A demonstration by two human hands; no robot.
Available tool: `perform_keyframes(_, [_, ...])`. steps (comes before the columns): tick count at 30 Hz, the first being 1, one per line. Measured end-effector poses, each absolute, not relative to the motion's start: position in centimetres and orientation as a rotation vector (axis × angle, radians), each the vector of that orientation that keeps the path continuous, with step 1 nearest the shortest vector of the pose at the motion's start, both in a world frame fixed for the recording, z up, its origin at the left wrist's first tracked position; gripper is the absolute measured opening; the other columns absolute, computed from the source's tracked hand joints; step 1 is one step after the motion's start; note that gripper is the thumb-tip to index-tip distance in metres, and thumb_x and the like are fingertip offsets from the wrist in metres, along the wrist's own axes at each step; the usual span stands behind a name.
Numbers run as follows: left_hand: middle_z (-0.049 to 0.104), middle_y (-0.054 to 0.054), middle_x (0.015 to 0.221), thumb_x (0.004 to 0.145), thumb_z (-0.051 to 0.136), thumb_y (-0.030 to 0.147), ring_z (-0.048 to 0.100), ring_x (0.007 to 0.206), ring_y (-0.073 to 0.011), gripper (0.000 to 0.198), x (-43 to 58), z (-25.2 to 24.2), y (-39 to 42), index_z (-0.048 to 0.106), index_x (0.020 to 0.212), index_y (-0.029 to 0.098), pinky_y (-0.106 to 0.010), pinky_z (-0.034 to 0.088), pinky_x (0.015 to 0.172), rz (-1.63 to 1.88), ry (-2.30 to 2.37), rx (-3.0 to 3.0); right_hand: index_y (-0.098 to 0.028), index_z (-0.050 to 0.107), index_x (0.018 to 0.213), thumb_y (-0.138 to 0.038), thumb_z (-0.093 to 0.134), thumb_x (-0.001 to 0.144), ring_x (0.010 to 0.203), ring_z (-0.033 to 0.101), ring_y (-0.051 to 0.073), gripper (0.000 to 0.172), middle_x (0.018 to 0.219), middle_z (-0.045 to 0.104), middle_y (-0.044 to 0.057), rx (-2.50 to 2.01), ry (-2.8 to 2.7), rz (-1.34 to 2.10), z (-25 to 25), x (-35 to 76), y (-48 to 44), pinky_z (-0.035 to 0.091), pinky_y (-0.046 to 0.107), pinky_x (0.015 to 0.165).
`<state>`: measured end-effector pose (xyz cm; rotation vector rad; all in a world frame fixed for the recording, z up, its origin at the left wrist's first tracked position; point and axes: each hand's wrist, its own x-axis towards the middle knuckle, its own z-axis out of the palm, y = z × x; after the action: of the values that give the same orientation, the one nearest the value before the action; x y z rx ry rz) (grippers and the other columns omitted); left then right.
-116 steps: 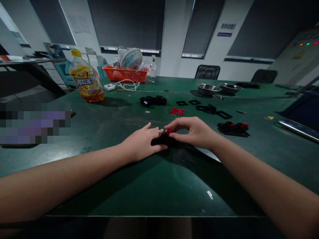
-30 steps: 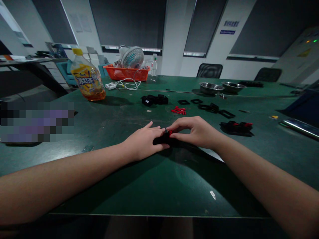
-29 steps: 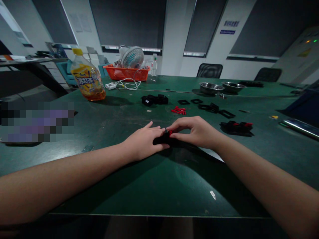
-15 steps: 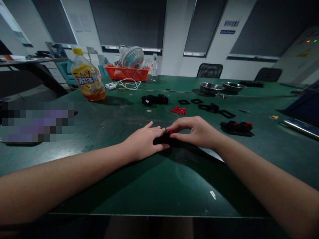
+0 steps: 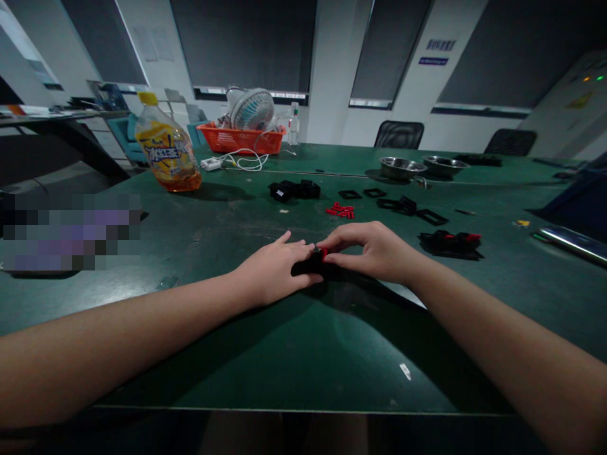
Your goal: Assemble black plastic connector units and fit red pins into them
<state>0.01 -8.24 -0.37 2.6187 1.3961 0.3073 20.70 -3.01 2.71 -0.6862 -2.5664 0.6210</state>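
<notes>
On the green table (image 5: 284, 354) my left hand (image 5: 272, 272) lies over a small black plastic part (image 5: 306, 268), its fingers pressing the part down. My right hand (image 5: 374, 249) curls from the right, with thumb and forefinger pinched on a small red piece (image 5: 323, 253) that sits on top of the black part. Most of the black part is hidden under both hands.
Beyond the hands lie loose red pieces (image 5: 341, 210), a heap of black parts (image 5: 294, 189), black frames (image 5: 403, 205) and a black-and-red assembly (image 5: 450, 242). A juice bottle (image 5: 165, 155), an orange basket (image 5: 241, 139) with a fan, and two steel bowls (image 5: 401, 167) stand farther back.
</notes>
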Motion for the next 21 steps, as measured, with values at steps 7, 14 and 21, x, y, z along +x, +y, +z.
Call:
perform_keyframes(7, [0.056, -0.011, 0.138, 0.091, 0.055, 0.041, 0.044, 0.135, -0.0233, 0.043, 0.01, -0.36, -8.11, 0.059, 0.125, 0.014, -0.047, 0.015, 0.12, 0.309, 1.395, 2.62, -0.016, 0.072, 0.096, -0.026, 0.065, 0.081, 0.082, 0.069, 0.017, 0.019, 0.09, 0.075, 0.005, -0.673, -2.577, 0.584, 2.52, 20.69, -2.89, 0.051, 0.029, 0.075])
perform_keyframes(14, [0.056, -0.011, 0.138, 0.091, 0.055, 0.04, 0.044, 0.135, -0.0232, 0.042, 0.04, -0.33, -8.21, 0.059, 0.124, 0.015, -0.048, 0.015, 0.12, 0.313, 1.394, 2.614, -0.017, 0.072, 0.096, -0.027, 0.065, 0.081, 0.082, 0.069, 0.017, 0.019, 0.09, 0.075, 0.005, -0.678, -2.577, 0.595, 2.63, 20.7, -2.89, 0.052, 0.03, 0.075])
perform_keyframes(21, [0.056, -0.01, 0.139, 0.091, 0.055, 0.04, 0.044, 0.135, -0.0231, 0.041, 0.03, -0.2, -8.18, 0.059, 0.124, 0.016, -0.048, 0.015, 0.12, 0.297, 1.4, 2.61, -0.017, 0.072, 0.096, -0.025, 0.065, 0.081, 0.082, 0.069, 0.017, 0.019, 0.09, 0.075, 0.005, -0.681, -2.581, 0.59, 2.75, 20.61, -3.08, 0.052, 0.029, 0.075])
